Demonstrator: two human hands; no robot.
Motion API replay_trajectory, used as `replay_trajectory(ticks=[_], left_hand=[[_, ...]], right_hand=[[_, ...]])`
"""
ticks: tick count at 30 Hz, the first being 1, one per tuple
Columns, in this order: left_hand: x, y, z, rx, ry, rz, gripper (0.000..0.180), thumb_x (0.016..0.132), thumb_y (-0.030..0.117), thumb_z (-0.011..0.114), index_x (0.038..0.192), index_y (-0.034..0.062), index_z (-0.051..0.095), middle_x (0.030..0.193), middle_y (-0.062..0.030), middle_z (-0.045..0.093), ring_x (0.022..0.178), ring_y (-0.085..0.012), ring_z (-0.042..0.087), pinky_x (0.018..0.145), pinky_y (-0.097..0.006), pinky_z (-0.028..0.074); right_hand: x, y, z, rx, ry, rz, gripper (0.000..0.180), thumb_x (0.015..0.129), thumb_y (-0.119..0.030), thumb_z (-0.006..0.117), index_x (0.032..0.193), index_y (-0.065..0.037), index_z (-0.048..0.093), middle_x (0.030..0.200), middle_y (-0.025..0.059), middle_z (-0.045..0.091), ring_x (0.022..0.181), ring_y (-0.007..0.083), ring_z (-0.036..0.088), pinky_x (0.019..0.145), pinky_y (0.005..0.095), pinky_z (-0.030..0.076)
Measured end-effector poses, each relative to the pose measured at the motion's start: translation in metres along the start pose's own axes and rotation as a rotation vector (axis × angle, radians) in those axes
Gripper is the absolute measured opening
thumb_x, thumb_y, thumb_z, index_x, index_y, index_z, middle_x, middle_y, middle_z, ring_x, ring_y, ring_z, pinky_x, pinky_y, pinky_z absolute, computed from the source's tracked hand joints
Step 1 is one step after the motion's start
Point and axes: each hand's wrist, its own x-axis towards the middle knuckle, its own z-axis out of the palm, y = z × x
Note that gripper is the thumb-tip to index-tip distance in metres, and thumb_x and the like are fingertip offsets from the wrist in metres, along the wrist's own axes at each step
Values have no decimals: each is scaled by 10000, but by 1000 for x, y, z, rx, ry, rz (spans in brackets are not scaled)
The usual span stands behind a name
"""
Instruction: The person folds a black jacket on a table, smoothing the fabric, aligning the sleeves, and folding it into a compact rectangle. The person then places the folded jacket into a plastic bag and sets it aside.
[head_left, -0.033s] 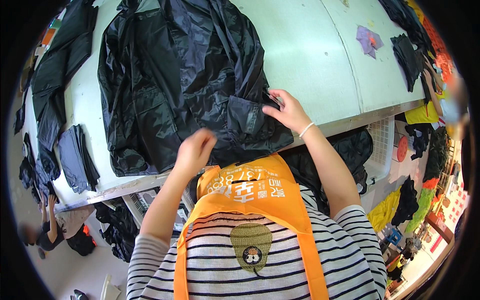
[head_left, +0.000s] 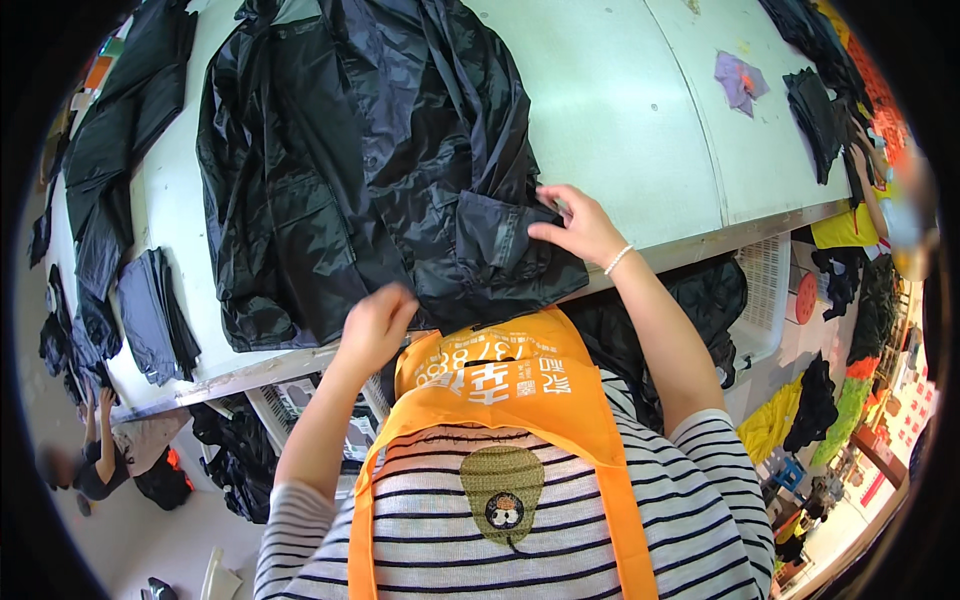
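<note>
Left hand (head_left: 375,325): fingers curled in narrow over the jacket's hem; can't tell if any cloth is pinched. Right hand (head_left: 585,232), white beaded bracelet (head_left: 618,260) on its wrist: thumb and fingers spread in an open C at the jacket's side edge; contact unclear. Black, slick, crinkled thin-fabric jacket (head_left: 365,150) lies flat, front up, between and beyond both sets of fingers, soft creases catching light. Boxy black patch pocket (head_left: 490,235) sits just left of the right thumb. Bright orange smooth cloth apron (head_left: 500,375) is right below the left fingertips, toward the body. Below the right fingers, under the table edge: rumpled glossy black cloth (head_left: 690,310), then a white slotted plastic crate (head_left: 765,285). Pale green, smooth, hard tabletop (head_left: 620,130) under the jacket. Well left of the left fingers: narrow folded dark grey garment (head_left: 155,315), then a long wrinkled black garment (head_left: 125,140) further out. Well beyond the right fingers: small crumpled lilac cloth (head_left: 738,82), then flat folded black garments (head_left: 812,115).
</note>
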Motion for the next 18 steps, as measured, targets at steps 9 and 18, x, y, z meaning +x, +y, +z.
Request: replay_trajectory(ticks=[9, 18], left_hand=[[-33, -14, -16, -53, 73, -34, 222, 777, 104, 676, 979, 18, 647, 914, -108, 658, 817, -275, 657, 720, -372, 518], [130, 64, -1, -792, -442, 360, 1112, 586, 126, 876, 1478, 47, 216, 1453, -122, 355, 1345, -225, 333, 1122, -338, 229]], right_hand=[[-2, 5, 14, -77, 34, -233, 276, 732, 6, 706, 969, -18, 565, 914, 59, 618, 774, 157, 592, 715, 262, 486], [10, -53, -2, 174, 488, -384, 136, 852, -55, 641, 902, -18, 521, 748, -7, 553, 695, 54, 473, 636, 219, 427]])
